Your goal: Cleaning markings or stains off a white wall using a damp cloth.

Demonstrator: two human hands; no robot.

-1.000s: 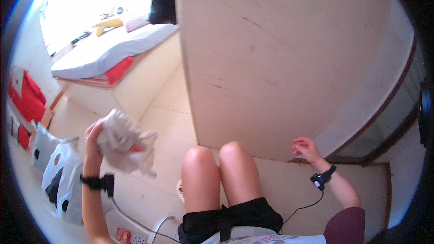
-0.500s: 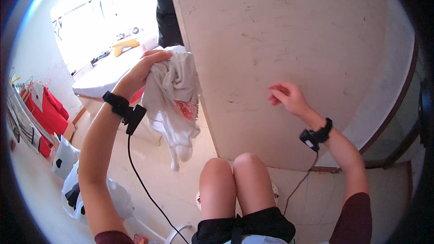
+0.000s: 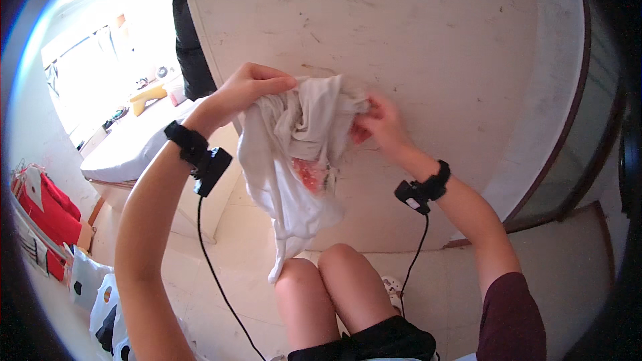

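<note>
A white garment (image 3: 287,187) with a red printed patch hangs crumpled in front of me, above my knees. Its lower end trails down in a narrow strip to my left knee. My left hand (image 3: 251,90) pinches the upper left edge of the cloth between thumb and fingers. At the upper right edge, my right hand (image 3: 384,127) has its fingers closed on the fabric; they are slightly blurred. Folds hide what kind of garment it is.
A large pale, scuffed panel (image 3: 428,33) stands right behind the garment. To the left are a bed with a pale mattress (image 3: 127,150) and a bright window (image 3: 83,63). Red clothes (image 3: 50,210) hang at far left, above white plastic bags (image 3: 90,277).
My left hand has carried the garment rightward, in front of the panel. My right hand, empty before, has come left and taken hold of the cloth's right edge. The view has shifted right.
</note>
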